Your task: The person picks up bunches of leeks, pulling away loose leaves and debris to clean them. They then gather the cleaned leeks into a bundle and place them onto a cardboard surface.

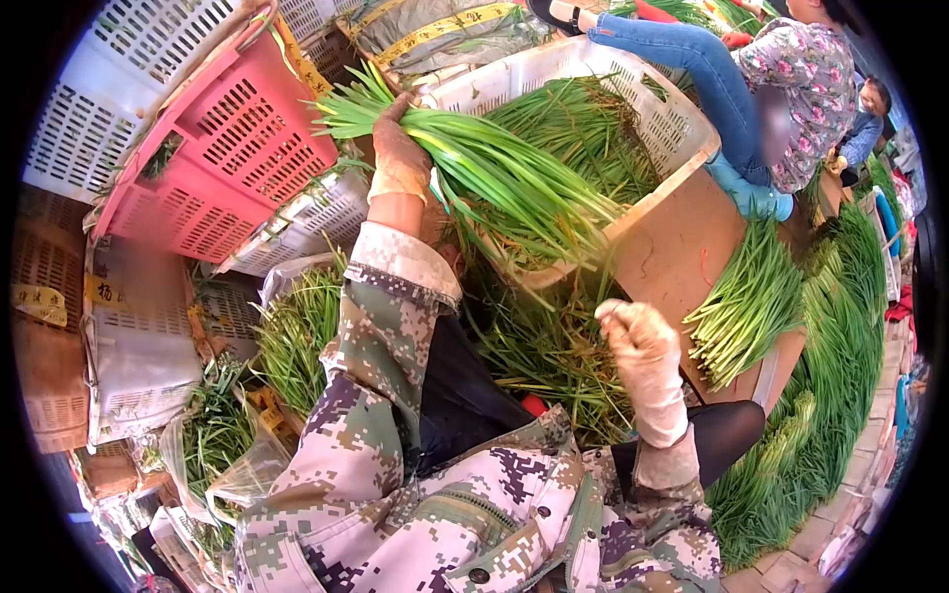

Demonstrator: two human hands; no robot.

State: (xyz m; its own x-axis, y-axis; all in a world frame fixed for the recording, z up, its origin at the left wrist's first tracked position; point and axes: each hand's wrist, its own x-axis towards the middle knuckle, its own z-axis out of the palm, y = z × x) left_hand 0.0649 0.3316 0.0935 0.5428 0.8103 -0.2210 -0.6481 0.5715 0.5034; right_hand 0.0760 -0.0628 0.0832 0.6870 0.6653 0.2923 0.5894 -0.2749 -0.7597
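Note:
My left hand (399,163), in a soiled glove, is closed around a bunch of garlic chives (514,168). The leaves slant down to the right across the near side of a white plastic crate (682,138). My right hand (641,346), also gloved, is raised below the loose ends with its fingers curled in. Whether anything small is pinched there, I cannot make out. Beside it, a sheaf of chives (748,306) lies on a brown board (672,242). Loose trimmings (554,361) are heaped between my legs.
A pink crate (213,138) and white crates (138,371) are stacked at left. Plastic bags of greens (213,435) stand near my left elbow. Long rows of chives (840,346) cover the ground at right. A person in a floral top (806,94) sits at upper right, with another person behind.

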